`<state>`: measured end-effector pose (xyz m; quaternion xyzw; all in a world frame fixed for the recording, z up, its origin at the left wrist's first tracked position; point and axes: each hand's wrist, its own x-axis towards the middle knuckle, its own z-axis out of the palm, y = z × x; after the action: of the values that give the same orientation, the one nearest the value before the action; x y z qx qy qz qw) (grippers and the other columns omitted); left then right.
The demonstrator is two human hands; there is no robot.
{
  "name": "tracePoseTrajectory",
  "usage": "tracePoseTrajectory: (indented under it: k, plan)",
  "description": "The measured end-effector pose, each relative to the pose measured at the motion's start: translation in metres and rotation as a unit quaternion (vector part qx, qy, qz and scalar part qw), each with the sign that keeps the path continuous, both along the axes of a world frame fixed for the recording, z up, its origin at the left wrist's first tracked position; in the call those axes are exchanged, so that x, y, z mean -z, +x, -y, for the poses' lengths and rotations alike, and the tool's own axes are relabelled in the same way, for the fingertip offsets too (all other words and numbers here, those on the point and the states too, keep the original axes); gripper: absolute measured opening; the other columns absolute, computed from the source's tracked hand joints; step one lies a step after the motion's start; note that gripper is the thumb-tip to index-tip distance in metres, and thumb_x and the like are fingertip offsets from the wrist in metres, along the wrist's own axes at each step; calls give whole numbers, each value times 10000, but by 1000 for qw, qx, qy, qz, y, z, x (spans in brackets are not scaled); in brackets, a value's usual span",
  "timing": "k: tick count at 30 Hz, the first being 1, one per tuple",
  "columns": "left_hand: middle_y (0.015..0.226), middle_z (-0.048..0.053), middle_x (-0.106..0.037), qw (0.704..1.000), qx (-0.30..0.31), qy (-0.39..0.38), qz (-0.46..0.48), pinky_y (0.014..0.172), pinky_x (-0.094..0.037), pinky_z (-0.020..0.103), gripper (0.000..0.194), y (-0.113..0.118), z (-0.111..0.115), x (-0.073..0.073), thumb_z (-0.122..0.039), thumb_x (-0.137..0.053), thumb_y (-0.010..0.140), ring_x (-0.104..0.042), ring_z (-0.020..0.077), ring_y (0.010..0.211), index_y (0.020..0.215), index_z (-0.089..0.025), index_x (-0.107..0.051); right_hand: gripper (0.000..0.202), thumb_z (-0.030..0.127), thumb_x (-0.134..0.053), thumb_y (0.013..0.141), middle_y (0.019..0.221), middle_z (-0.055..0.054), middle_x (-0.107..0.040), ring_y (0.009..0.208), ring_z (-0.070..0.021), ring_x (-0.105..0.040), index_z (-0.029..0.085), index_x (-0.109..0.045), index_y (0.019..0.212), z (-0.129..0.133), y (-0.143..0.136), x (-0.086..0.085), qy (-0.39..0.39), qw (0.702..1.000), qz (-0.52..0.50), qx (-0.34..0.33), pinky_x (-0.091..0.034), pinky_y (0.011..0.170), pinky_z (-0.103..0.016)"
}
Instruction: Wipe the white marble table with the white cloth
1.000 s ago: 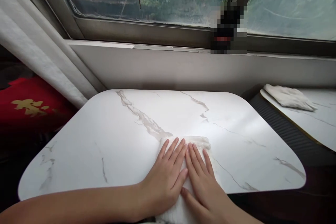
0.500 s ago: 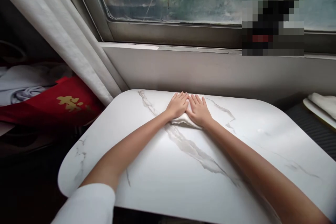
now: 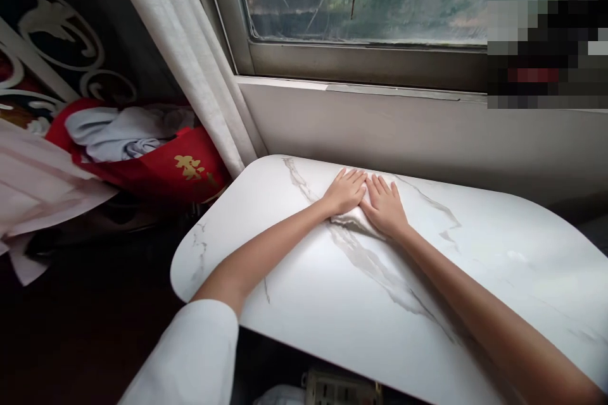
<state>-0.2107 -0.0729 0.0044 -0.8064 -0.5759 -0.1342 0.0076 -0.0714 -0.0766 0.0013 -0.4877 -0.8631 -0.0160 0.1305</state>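
Both my hands lie flat, side by side, on a folded white cloth [image 3: 354,221] near the far edge of a white marble-patterned table [image 3: 304,297]. My left hand [image 3: 346,191] has its fingers stretched forward, pressing on the cloth's left part. On its right part rests my right hand [image 3: 386,207], palm down, fingers straight and slightly apart. The two hands nearly touch at the thumbs. Only the cloth's near edge and a strip between the hands show; the rest is covered.
Behind the table stand a pale wall [image 3: 370,130] and a window [image 3: 380,0]. A white curtain [image 3: 175,44] hangs at the left, beside a red bag [image 3: 152,180] holding grey clothes [image 3: 128,130]. Pink fabric [image 3: 42,171] hangs at far left. A partly hidden box [image 3: 339,389] sits below the table.
The view has swung left, so more of the red bag and the pink fabric shows. Both hands stay flat on the cloth, at about the same place on the table.
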Motion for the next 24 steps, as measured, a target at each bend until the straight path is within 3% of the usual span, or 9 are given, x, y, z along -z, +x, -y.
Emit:
tracePoseTrajectory:
  k: [4, 8, 11, 13, 15, 17, 19, 24]
  plan:
    - [1470, 55, -319, 998, 58, -6, 18, 1143, -82, 381, 482, -5, 85, -4, -327, -228, 973, -201, 170, 1374, 1400, -128, -326, 583, 379, -239, 938, 1497, -111, -252, 1391, -223, -148, 107, -211, 1453, 88, 5, 3, -35, 997, -68, -13, -63, 1124, -489]
    - [1487, 73, -280, 996, 81, -19, 25, 1148, -87, 413, 496, -13, 177, -12, -330, -276, 967, -142, 185, 1389, 1424, -137, -267, 642, 428, -260, 945, 1530, -78, -135, 1400, -236, -61, 185, 2, 1478, 173, 16, 3, -92, 981, -128, -109, 3, 1117, -532]
    - [1496, 90, -252, 996, 77, -27, 27, 1144, -106, 448, 516, -19, 220, -16, -300, -312, 957, -137, 214, 1390, 1439, -136, -224, 683, 434, -284, 943, 1534, -85, -101, 1400, -253, -21, 179, 66, 1471, 207, 20, 2, -124, 966, -144, -175, 18, 1107, -552]
    - [1497, 88, -247, 996, 73, -34, 24, 1142, -115, 447, 514, -24, 228, -16, -288, -316, 956, -148, 217, 1389, 1439, -136, -227, 670, 426, -271, 947, 1533, -89, -94, 1401, -249, -13, 167, 55, 1472, 208, 16, 0, -133, 962, -143, -193, 7, 1107, -551]
    - [1489, 78, -270, 997, 57, -37, 22, 1145, -104, 430, 496, -33, 214, -14, -284, -300, 958, -162, 200, 1386, 1429, -135, -258, 627, 412, -241, 953, 1532, -81, -103, 1402, -231, -30, 164, -2, 1477, 190, 6, -2, -140, 964, -129, -188, -13, 1117, -528]
    - [1478, 67, -297, 999, 29, -37, 24, 1147, -90, 404, 485, -45, 182, -10, -288, -273, 961, -180, 176, 1382, 1420, -133, -286, 574, 385, -208, 957, 1526, -69, -144, 1401, -203, -74, 161, -106, 1476, 156, -12, -3, -143, 969, -108, -168, -46, 1130, -484]
    - [1472, 58, -313, 999, 7, -34, 24, 1145, -87, 377, 484, -61, 136, -7, -297, -247, 963, -203, 155, 1374, 1416, -134, -297, 544, 345, -193, 951, 1512, -68, -205, 1396, -185, -118, 147, -217, 1457, 112, -35, -4, -126, 979, -94, -131, -76, 1134, -446]
    - [1454, 56, -352, 999, -22, -28, -6, 1131, -110, 349, 476, -99, 17, -3, -278, -260, 947, -252, 139, 1355, 1392, -129, -340, 549, 307, -211, 934, 1488, -127, -272, 1379, -213, -192, 68, -292, 1422, 7, -94, -3, -62, 994, -80, -31, -92, 1118, -439]
